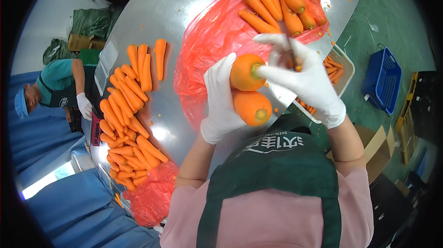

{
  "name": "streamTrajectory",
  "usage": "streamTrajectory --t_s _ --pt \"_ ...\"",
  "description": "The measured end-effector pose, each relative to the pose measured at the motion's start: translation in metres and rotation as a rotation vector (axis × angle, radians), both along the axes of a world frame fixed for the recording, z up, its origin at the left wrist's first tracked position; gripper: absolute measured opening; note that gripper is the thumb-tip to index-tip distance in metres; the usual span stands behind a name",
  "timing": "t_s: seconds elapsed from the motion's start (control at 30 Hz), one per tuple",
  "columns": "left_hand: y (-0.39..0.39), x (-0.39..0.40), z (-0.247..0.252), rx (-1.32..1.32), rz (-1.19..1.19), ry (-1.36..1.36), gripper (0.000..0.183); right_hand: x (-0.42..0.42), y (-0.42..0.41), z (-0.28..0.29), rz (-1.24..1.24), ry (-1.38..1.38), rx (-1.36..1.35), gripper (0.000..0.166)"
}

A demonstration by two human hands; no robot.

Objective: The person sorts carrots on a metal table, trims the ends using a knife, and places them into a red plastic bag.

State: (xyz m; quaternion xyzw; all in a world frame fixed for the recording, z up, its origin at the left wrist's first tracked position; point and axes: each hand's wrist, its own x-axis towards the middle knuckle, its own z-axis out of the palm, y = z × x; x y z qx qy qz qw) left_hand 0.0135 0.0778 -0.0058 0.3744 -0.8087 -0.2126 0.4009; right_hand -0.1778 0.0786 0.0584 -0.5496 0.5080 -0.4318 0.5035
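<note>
My white-gloved left hand point(223, 100) is closed around two thick carrots, one above the other in the picture, their stem ends facing up: an upper carrot point(244, 74) and a lower carrot point(251, 107). One digit of my gloved right hand point(304, 74) reaches the upper carrot's stem end. In that hand is a blurred, narrow bladed tool point(290, 50), probably a small knife. Beyond my hands, several carrots point(264, 2) lie on a red plastic bag point(214, 40) spread over the metal table point(166, 116). A large heap of carrots point(121, 106) is at the left.
A crumpled red bag point(152, 192) lies by the heap's near end. Orange scraps dot the table. White crates point(347, 74) with carrots stand at the table's right; a blue crate point(382, 80) is on the floor. A co-worker point(60, 85) in white gloves is at the far left.
</note>
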Motion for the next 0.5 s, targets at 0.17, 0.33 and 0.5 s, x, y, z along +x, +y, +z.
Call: streamTrajectory --t_s 0.17,0.33,0.5 --pt "-0.003 0.001 0.002 -0.081 0.050 -0.061 0.098 0.007 -0.009 -0.015 0.024 -0.245 0.153 0.022" --pt "-0.001 0.008 0.002 0.927 -0.026 1.052 0.067 0.004 -0.025 -0.038 -0.179 -0.200 0.009 0.019" --pt "-0.039 0.016 -0.002 1.226 -0.100 1.764 0.048 0.011 0.008 -0.070 -0.223 0.535 -0.568 0.043"
